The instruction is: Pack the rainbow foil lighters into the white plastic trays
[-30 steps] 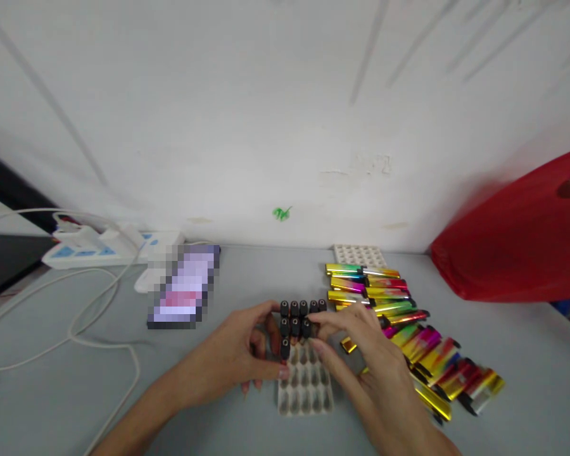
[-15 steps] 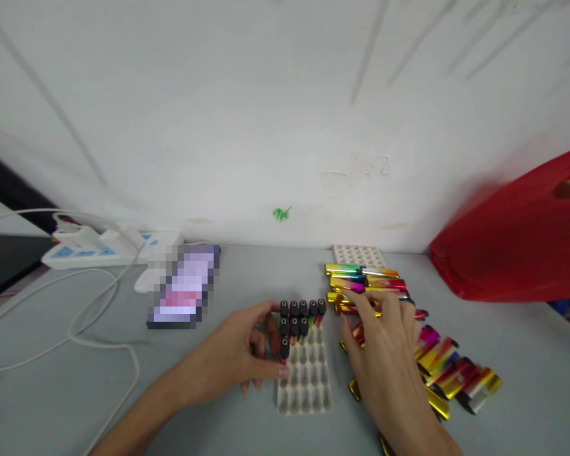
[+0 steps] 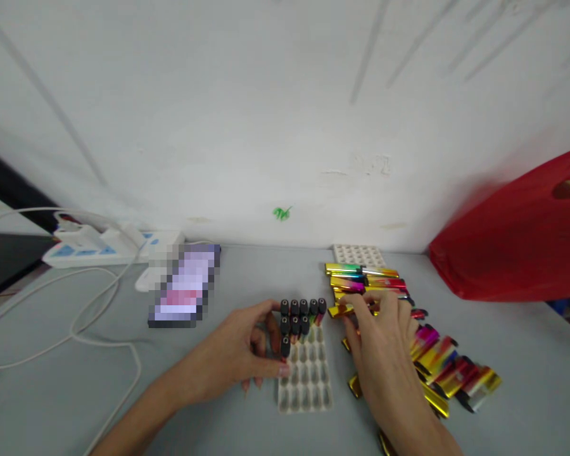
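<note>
A white cell tray (image 3: 308, 386) lies on the grey table in front of me. Several black-capped sticks (image 3: 300, 316) stand upright in its far rows. My left hand (image 3: 237, 354) rests against the tray's left side, fingers curled around its edge and thumb near the caps. To the right lies a heap of shiny rainbow-coloured sticks (image 3: 437, 361). My right hand (image 3: 384, 348) reaches over that heap, its fingertips pinching a gold stick (image 3: 338, 310) at the heap's left edge.
A pixelated phone (image 3: 185, 288) lies at centre left. A white power strip (image 3: 99, 247) and its cables (image 3: 95, 342) cover the left side. A second white tray (image 3: 358, 254) sits by the wall. A red plastic bag (image 3: 517, 240) fills the right.
My right hand left the tray and moved right to the heap of coloured sticks, closing its fingertips on a gold one. My left hand has stayed on the tray.
</note>
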### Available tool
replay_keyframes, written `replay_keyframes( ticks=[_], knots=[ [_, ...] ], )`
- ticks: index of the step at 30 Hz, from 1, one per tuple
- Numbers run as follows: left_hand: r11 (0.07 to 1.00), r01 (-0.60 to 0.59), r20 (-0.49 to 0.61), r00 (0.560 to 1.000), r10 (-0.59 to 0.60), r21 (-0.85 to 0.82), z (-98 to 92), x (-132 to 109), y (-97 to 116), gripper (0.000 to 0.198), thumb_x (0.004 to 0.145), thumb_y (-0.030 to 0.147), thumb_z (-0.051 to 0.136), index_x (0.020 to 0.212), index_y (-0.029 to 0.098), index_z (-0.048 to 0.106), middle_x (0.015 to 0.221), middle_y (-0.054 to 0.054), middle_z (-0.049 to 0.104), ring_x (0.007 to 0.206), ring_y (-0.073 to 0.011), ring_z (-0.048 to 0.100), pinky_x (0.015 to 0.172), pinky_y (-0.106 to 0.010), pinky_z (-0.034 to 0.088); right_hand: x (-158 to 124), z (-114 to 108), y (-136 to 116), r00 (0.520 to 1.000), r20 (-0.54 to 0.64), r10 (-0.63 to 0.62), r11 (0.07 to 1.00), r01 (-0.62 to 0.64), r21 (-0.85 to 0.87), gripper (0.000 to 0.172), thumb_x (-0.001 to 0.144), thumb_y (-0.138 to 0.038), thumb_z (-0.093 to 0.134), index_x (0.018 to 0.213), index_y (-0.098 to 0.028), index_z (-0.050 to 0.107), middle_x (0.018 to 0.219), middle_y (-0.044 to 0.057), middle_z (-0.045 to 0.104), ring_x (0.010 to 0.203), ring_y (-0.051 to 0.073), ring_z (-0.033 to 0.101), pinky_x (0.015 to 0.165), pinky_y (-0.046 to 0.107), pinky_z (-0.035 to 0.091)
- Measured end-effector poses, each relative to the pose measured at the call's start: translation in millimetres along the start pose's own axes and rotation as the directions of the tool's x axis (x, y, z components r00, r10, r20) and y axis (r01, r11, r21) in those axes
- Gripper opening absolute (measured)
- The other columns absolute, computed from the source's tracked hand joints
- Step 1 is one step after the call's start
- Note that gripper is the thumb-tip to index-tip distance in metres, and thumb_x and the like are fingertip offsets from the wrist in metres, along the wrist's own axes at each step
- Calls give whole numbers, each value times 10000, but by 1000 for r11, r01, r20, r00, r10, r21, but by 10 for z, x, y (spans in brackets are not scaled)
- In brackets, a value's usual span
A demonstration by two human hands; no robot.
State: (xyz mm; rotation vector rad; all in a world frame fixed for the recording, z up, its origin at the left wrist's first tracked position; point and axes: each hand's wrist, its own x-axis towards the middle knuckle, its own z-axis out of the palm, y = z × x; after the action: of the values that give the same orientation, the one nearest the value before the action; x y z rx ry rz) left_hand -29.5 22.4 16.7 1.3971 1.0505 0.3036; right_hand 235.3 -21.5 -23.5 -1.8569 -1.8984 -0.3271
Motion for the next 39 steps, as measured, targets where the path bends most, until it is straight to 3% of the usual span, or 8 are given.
replay_keyframes(
  ticks=[5,8,17,22,26,30,36,39],
  knots=[
    [1000,3,-3,1000,-3,16,-3,13,2,670,765,425,984,1281,206,618,728,85,651,514,-101,590,425,-176,499,37,-114,-72,994,-105,-20,991,34,132,179,1089,-265,630,1245,-262,718,1265,153,694,1106,381,584,863,512,476],
    [1000,6,-2,1000,-6,10,-2,17,2,644,758,402,985,1257,205,629,714,91,635,507,-100,587,431,-179,510,32,-219,-141,989,-129,67,943,-21,332,260,1136,-325,545,1351,-234,660,1305,139,747,1190,354,661,951,522,520],
    [1000,12,-3,1000,-12,4,7,17,9,718,758,417,988,1331,203,611,765,72,671,508,-89,570,422,-171,501,56,-394,-206,949,59,310,648,-256,718,343,1059,-450,682,1358,-289,735,1165,71,817,1070,290,751,997,496,565],
    [1000,8,7,1000,-8,-1,1,8,15,665,777,409,974,1299,209,614,828,49,705,547,-95,601,429,-167,512,109,-475,-272,900,117,419,428,-309,849,238,953,-438,823,1087,-248,770,938,34,757,840,228,698,762,366,572],
    [1000,17,19,1000,-17,0,-3,3,10,650,773,411,977,1271,207,613,845,42,713,551,-98,612,432,-174,514,143,-497,-252,886,207,415,367,-372,853,256,992,-491,764,1033,-239,764,1021,52,766,914,236,693,788,345,562],
    [1000,16,-6,1000,-16,-1,2,11,-9,669,762,418,984,1270,205,605,795,62,684,517,-92,580,423,-180,509,126,-479,-182,901,285,328,372,-400,837,355,1063,-561,632,939,-238,710,883,36,700,814,221,638,709,323,530],
    [1000,27,7,1000,-27,4,6,11,23,679,750,401,987,1274,201,605,752,74,671,509,-103,591,421,-185,505,91,-467,-229,865,459,204,99,-485,869,292,1039,-535,693,1106,-251,694,761,-17,623,638,160,541,580,266,458],
    [1000,17,2,1000,-17,-1,6,14,18,677,760,433,981,1276,204,606,764,69,679,515,-102,590,425,-184,506,117,-482,-270,814,559,158,-78,-554,829,338,963,-557,774,948,-232,686,650,-58,464,553,124,367,505,246,317]
  ],
)
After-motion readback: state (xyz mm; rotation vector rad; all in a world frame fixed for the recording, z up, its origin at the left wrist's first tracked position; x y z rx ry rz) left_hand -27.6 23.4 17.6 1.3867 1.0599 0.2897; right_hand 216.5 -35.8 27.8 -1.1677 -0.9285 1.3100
